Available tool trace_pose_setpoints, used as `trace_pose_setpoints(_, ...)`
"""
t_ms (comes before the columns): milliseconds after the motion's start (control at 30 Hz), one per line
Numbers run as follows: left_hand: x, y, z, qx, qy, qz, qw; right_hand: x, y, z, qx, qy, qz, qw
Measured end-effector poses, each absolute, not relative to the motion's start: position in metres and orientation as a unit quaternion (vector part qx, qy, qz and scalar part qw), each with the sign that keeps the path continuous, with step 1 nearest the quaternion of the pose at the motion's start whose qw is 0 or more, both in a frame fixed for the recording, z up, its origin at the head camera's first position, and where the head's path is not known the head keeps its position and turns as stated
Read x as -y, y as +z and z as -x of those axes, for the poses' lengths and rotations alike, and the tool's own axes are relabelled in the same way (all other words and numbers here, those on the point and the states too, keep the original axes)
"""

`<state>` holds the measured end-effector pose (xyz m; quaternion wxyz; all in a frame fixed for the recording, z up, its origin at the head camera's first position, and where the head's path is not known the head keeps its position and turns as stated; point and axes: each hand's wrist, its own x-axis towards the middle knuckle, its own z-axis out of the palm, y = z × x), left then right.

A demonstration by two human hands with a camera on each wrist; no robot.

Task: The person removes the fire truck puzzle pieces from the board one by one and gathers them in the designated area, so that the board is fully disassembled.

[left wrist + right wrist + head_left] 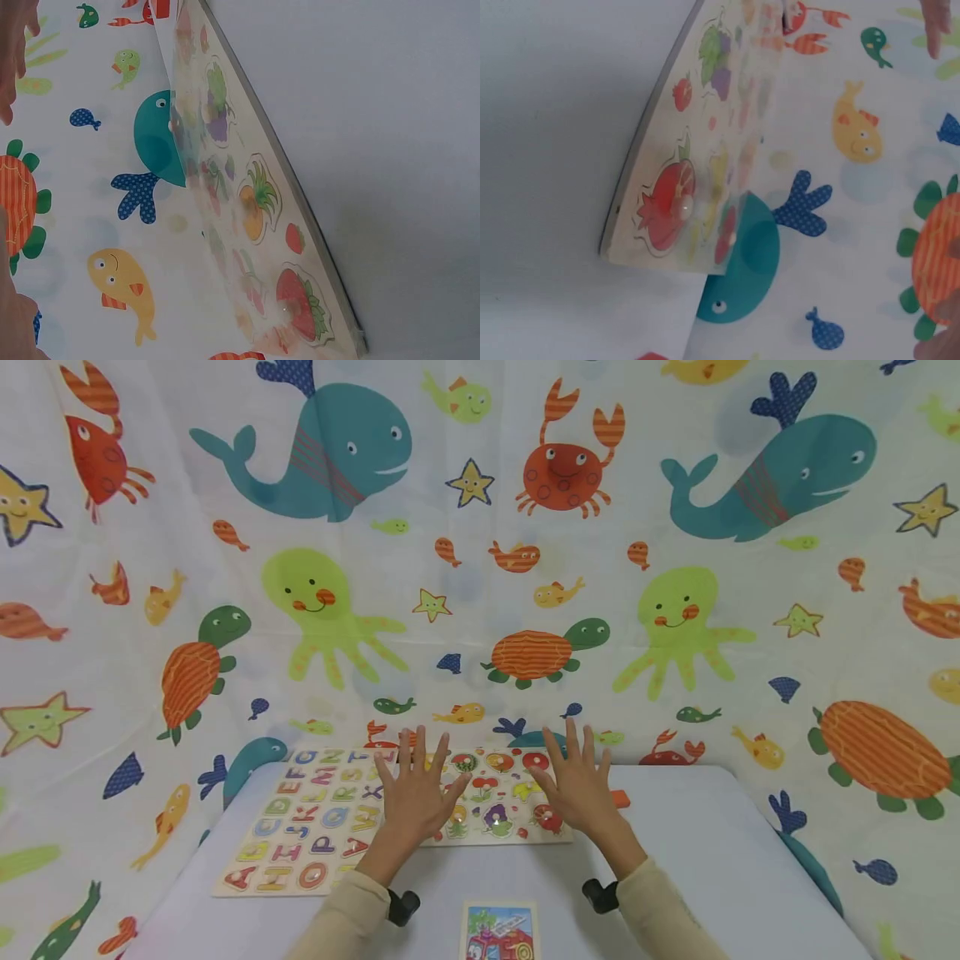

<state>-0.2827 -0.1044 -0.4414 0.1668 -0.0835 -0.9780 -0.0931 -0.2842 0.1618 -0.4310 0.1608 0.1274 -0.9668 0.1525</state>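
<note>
Both hands are raised in the head view with fingers straight and spread, holding nothing. The left hand [415,793] is held over the gap between a wooden alphabet puzzle board [303,827] and a wooden fruit puzzle board [480,837]. My right hand [583,785] overlaps the right end of the fruit board. Knobbed pieces sit in the fruit board, among them a strawberry [300,304] in the left wrist view and a pomegranate [667,206] in the right wrist view. Only parts of each hand show at the edges of the wrist views.
A small picture card with a red vehicle [500,933] lies at the table's front, between the forearms. An orange-red object [620,798] is just right of the fruit board. Behind the white table [697,852] hangs a curtain [480,577] printed with sea animals.
</note>
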Motion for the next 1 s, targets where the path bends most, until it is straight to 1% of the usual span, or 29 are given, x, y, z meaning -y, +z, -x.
trace_pose_setpoints(133,0.107,-0.451,0.285,0.981,-0.093,0.080,0.153,-0.161,-0.441,0.286,0.969,0.147,-0.124,0.154)
trace_pose_setpoints(300,0.114,-0.463,0.284,0.983,-0.095,0.074,0.138,-0.158,-0.452,0.288,0.975,0.130,-0.126,0.131)
trace_pose_setpoints(367,0.117,-0.466,0.280,0.980,-0.114,0.094,0.135,-0.156,-0.456,0.286,0.973,0.138,-0.137,0.128)
trace_pose_setpoints(467,0.122,-0.470,0.264,0.967,-0.157,0.161,0.122,-0.153,-0.458,0.279,0.962,0.169,-0.174,0.122)
trace_pose_setpoints(533,0.123,-0.473,0.247,0.955,-0.176,0.222,0.091,-0.150,-0.459,0.272,0.952,0.198,-0.211,0.098)
trace_pose_setpoints(567,0.124,-0.474,0.237,0.949,-0.177,0.253,0.067,-0.149,-0.460,0.269,0.948,0.212,-0.227,0.077)
trace_pose_setpoints(667,0.122,-0.478,0.208,0.932,-0.159,0.324,-0.041,-0.144,-0.462,0.258,0.932,0.245,-0.266,0.006)
trace_pose_setpoints(733,0.119,-0.482,0.193,0.922,-0.140,0.343,-0.116,-0.140,-0.465,0.253,0.925,0.252,-0.280,-0.039)
trace_pose_setpoints(800,0.116,-0.486,0.183,0.915,-0.118,0.347,-0.167,-0.136,-0.467,0.248,0.920,0.254,-0.289,-0.074)
trace_pose_setpoints(833,0.114,-0.489,0.180,0.914,-0.110,0.344,-0.182,-0.134,-0.468,0.247,0.919,0.250,-0.291,-0.088)
trace_pose_setpoints(900,0.111,-0.494,0.178,0.915,-0.099,0.340,-0.192,-0.131,-0.471,0.244,0.917,0.245,-0.295,-0.113)
trace_pose_setpoints(1000,0.108,-0.499,0.181,0.918,-0.086,0.343,-0.179,-0.126,-0.477,0.243,0.916,0.233,-0.296,-0.137)
